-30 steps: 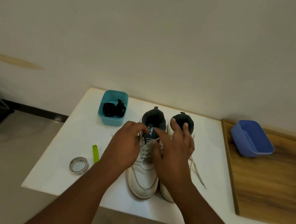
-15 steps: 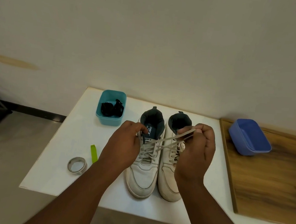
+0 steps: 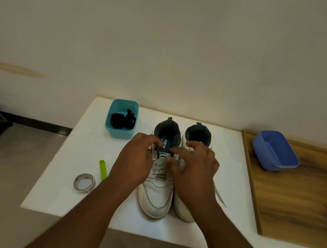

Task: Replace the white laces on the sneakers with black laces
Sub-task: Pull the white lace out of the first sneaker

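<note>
Two white sneakers stand side by side on the white table [image 3: 68, 174], toes toward me. My left hand [image 3: 134, 159] pinches the top left eyelet edge of the left sneaker [image 3: 154, 199], with a white lace tip showing beside its fingers. My right hand [image 3: 196, 167] hovers over the white lace [image 3: 159, 170] of that shoe, its spread fingertips at the upper crossings, slightly blurred. It covers most of the right sneaker [image 3: 198, 133]. A loose white lace end [image 3: 220, 198] trails on the table to the right. Black laces [image 3: 121, 120] lie bundled in a teal box [image 3: 120, 134].
A roll of tape [image 3: 83, 182] and a small green strip [image 3: 103, 170] lie left of the shoes. An empty blue box [image 3: 274, 151] sits on a wooden board [image 3: 302, 199] at the right. The wall runs just behind the table.
My right hand let go of the lace it had pulled up and to the right, and moved back onto the left sneaker's lacing. My left hand stayed at the shoe's collar.
</note>
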A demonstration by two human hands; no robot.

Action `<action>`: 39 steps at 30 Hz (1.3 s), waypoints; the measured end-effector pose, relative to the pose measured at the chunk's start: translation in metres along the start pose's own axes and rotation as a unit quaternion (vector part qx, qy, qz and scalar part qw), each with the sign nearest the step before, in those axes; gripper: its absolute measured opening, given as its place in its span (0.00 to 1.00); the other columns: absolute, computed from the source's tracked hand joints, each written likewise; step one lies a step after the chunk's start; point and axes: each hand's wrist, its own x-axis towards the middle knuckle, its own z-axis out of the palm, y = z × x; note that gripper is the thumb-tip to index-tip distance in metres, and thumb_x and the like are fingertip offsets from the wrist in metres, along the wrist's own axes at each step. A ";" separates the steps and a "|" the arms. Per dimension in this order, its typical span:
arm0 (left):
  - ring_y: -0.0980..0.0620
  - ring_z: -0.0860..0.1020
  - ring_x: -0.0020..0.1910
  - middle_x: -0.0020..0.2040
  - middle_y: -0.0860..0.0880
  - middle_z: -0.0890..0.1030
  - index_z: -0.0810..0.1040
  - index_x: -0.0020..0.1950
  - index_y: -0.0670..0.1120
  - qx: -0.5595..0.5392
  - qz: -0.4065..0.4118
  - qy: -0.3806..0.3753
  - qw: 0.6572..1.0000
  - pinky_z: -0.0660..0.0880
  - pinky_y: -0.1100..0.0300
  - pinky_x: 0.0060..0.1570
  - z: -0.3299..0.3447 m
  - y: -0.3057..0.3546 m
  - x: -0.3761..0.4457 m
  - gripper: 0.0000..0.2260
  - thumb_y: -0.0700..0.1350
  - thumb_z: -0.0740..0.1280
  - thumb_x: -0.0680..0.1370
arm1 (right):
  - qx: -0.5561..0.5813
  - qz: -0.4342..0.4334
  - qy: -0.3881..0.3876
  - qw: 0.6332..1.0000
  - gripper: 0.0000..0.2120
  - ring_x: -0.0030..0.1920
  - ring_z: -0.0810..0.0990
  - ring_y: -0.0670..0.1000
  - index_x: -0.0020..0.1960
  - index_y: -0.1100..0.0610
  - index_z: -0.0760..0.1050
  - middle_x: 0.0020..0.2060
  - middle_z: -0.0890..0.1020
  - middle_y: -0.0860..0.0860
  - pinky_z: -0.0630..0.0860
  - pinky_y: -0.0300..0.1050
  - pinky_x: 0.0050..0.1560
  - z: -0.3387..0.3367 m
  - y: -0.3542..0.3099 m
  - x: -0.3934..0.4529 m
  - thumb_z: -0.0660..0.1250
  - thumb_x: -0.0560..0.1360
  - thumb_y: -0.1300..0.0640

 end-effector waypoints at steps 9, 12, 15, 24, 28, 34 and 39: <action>0.58 0.74 0.49 0.57 0.51 0.75 0.78 0.61 0.54 -0.013 -0.010 -0.020 1.000 0.67 0.70 0.46 -0.002 0.001 -0.001 0.16 0.36 0.60 0.81 | 0.055 -0.015 0.052 0.997 0.05 0.75 0.67 0.53 0.50 0.44 0.79 0.67 0.76 0.46 0.61 0.59 0.72 0.005 -0.002 0.003 0.65 0.79 0.51; 0.56 0.76 0.56 0.63 0.52 0.73 0.78 0.61 0.56 -0.015 -0.006 -0.022 1.000 0.71 0.67 0.53 0.001 0.003 -0.002 0.10 0.46 0.63 0.82 | 0.288 0.056 0.097 0.951 0.07 0.54 0.79 0.43 0.49 0.50 0.79 0.50 0.82 0.44 0.76 0.54 0.59 -0.011 -0.008 0.009 0.63 0.81 0.58; 0.50 0.61 0.75 0.76 0.52 0.65 0.81 0.59 0.60 0.024 -0.007 -0.047 0.999 0.66 0.54 0.67 0.003 0.005 -0.003 0.09 0.56 0.66 0.80 | 0.520 0.082 0.094 0.845 0.19 0.49 0.84 0.55 0.39 0.50 0.80 0.40 0.84 0.56 0.77 0.54 0.57 -0.032 -0.011 0.011 0.55 0.81 0.58; 0.44 0.48 0.81 0.80 0.52 0.59 0.82 0.56 0.66 0.140 0.022 -0.052 0.989 0.49 0.39 0.77 0.015 0.004 -0.002 0.09 0.60 0.67 0.78 | 0.459 0.102 0.200 0.860 0.25 0.35 0.80 0.51 0.31 0.57 0.74 0.29 0.80 0.56 0.78 0.40 0.48 -0.033 -0.004 0.010 0.55 0.85 0.53; 0.43 0.51 0.80 0.76 0.52 0.66 0.83 0.54 0.61 0.172 0.019 -0.046 0.984 0.52 0.37 0.75 0.020 0.003 0.000 0.08 0.56 0.72 0.75 | 0.211 -0.004 0.055 0.976 0.09 0.47 0.78 0.45 0.52 0.54 0.83 0.45 0.82 0.48 0.74 0.42 0.48 -0.007 0.003 0.009 0.64 0.83 0.55; 0.44 0.72 0.63 0.58 0.48 0.74 0.81 0.49 0.50 0.141 0.039 0.068 0.987 0.71 0.43 0.62 0.012 0.002 0.001 0.15 0.53 0.56 0.76 | 0.044 -0.074 -0.010 0.996 0.16 0.63 0.74 0.50 0.61 0.48 0.82 0.62 0.79 0.49 0.70 0.46 0.64 0.011 0.016 0.004 0.67 0.75 0.58; 0.43 0.58 0.78 0.75 0.49 0.66 0.78 0.62 0.60 0.115 0.031 -0.007 0.993 0.58 0.38 0.74 0.012 0.004 -0.003 0.17 0.56 0.56 0.77 | 0.052 -0.063 -0.021 0.996 0.18 0.64 0.72 0.49 0.61 0.49 0.81 0.62 0.78 0.48 0.65 0.39 0.63 0.011 0.017 0.006 0.70 0.74 0.62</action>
